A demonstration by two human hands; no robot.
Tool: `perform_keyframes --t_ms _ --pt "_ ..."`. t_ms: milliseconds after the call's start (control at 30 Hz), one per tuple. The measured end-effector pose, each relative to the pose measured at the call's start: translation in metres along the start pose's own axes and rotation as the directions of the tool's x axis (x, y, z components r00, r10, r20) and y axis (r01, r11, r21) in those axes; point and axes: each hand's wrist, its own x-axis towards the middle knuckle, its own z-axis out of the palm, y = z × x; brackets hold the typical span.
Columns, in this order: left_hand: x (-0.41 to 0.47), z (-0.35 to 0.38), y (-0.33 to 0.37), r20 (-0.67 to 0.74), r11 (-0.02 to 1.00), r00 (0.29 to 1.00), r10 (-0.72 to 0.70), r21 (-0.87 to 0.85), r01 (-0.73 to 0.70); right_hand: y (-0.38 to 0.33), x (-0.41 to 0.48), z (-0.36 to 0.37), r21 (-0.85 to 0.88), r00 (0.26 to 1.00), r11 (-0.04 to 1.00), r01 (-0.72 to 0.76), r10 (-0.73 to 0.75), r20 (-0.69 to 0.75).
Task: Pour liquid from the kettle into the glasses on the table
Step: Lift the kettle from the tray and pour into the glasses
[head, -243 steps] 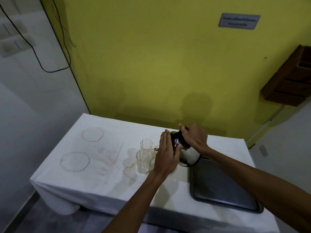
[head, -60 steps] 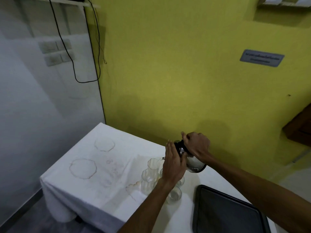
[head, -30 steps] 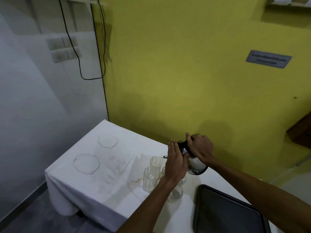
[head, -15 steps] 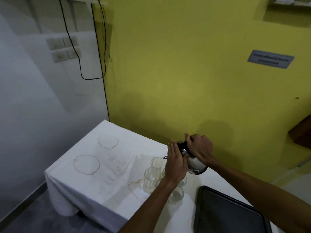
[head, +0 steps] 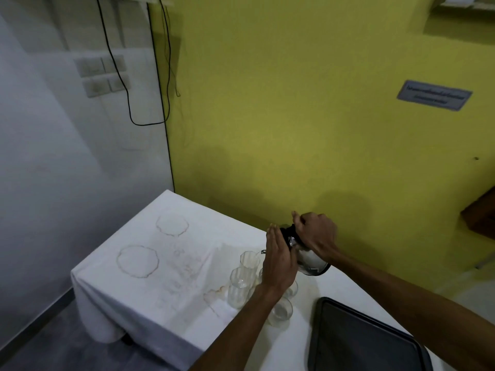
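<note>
A shiny steel kettle (head: 310, 261) with a black top is tilted to the left above a cluster of clear glasses. My right hand (head: 316, 232) grips its black handle from above. My left hand (head: 278, 259) lies flat against the kettle's lid side, fingers together. The spout tip shows just left of that hand, over the rim of a tall glass (head: 249, 263). A second tall glass (head: 238, 289) stands in front of it. A short glass (head: 280, 313) sits nearer me, another short glass (head: 290, 289) is partly hidden by my left wrist.
The table (head: 150, 295) wears a white cloth with brown ring stains on its left half. A dark tray (head: 361, 341) lies at the right front. The yellow wall stands close behind the table; the cloth's edge drops off on the left and front.
Over the last second my hands and the tilted kettle have stayed over the glasses. Since eight seconds ago the view has lifted and the kettle sits slightly farther left of the tray.
</note>
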Motion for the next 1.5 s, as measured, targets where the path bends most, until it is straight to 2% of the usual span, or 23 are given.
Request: perform_keyframes --t_ms 467,1100,1500 --pt "0.003 0.004 0.000 -0.023 1.000 1.000 0.009 -0.016 -0.009 0.003 0.007 0.002 -0.058 0.999 0.997 0.049 -0.050 -0.009" --pt "0.007 0.003 0.009 -0.061 0.998 0.997 0.053 -0.018 -0.054 0.004 0.014 -0.007 -0.109 0.999 0.994 0.026 -0.031 -0.039" --pt "0.005 0.003 0.014 -0.094 0.998 0.995 0.022 -0.049 -0.027 0.001 0.016 -0.010 -0.129 0.993 0.988 0.086 -0.095 -0.067"
